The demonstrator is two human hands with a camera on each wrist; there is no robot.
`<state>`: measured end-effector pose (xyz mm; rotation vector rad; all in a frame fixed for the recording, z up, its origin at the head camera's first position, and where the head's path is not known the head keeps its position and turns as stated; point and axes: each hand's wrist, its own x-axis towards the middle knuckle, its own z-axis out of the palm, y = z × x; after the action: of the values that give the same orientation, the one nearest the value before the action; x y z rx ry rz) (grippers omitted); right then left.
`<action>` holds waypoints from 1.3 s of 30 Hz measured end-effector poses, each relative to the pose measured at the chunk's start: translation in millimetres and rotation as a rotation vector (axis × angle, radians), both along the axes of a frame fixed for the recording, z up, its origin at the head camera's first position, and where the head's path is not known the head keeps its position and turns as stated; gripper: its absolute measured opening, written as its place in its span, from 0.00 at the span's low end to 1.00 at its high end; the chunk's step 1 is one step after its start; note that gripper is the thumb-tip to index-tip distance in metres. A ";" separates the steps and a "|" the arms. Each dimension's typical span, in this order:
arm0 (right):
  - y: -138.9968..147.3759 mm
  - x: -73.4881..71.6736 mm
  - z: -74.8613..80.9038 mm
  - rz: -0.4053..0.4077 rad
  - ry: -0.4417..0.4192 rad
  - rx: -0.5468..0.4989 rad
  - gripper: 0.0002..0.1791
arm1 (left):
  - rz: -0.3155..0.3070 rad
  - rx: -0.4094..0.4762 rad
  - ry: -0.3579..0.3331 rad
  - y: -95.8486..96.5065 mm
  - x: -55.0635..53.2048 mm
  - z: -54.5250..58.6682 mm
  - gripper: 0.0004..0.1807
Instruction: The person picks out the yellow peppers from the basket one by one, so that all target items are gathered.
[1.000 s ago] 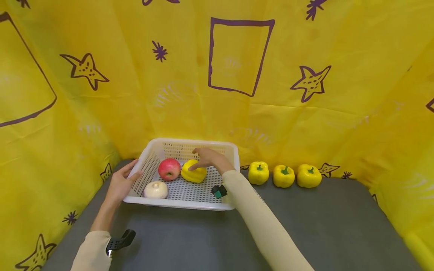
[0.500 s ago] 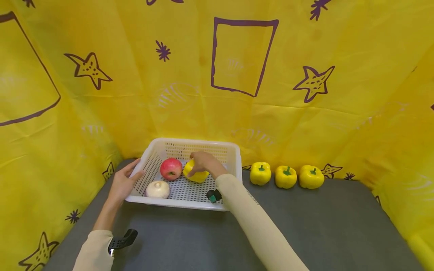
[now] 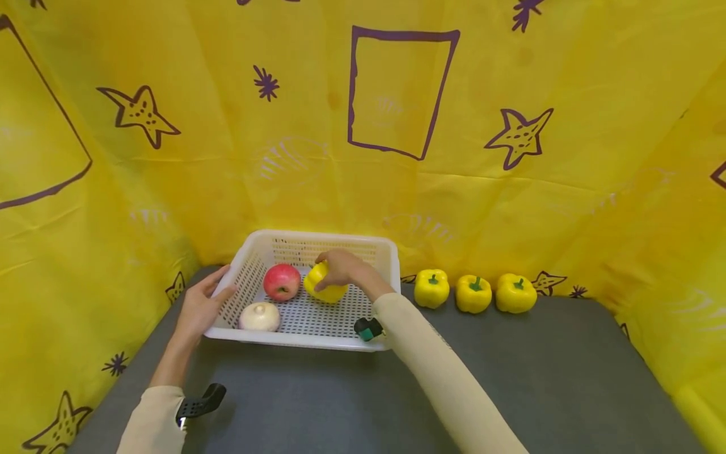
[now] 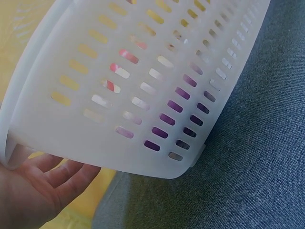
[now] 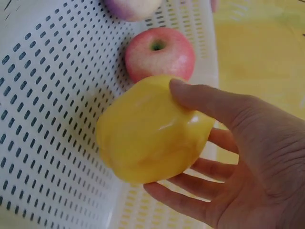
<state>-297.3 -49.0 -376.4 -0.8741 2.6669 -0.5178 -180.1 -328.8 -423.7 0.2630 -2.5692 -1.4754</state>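
A white perforated plastic basket stands on the grey table. My left hand holds its left rim, the fingers outside the wall in the left wrist view. Inside the basket my right hand grips a yellow bell pepper, thumb on top and fingers round its far side. Just left of the pepper sits a red apple. A turnip, white above and purple below, lies in the front left corner. The pepper is close over the basket floor and partly hidden by the hand.
To the right of the basket, 3 more yellow bell peppers stand in a row: one near the basket, a middle pepper and a right-hand pepper. A yellow patterned cloth hangs behind and at both sides.
My right hand has come down over the yellow bell pepper in the basket and closed round it. The left hand stays at the basket's rim.
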 end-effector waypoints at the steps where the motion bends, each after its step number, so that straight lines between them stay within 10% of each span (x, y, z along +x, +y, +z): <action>1: 2.4 0.9 1.8 0.015 0.023 -0.014 0.35 | -0.001 -0.001 0.001 0.3 -0.1 0.1 0.32; 39: 97.0 27.0 40.7 0.063 0.179 -0.278 0.41 | 0.016 -0.009 -0.019 -1.8 0.7 -1.9 0.33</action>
<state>-270.3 48.0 -335.7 -1.1265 2.7574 -0.8463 -179.3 -330.6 -425.7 0.2977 -2.5815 -1.4626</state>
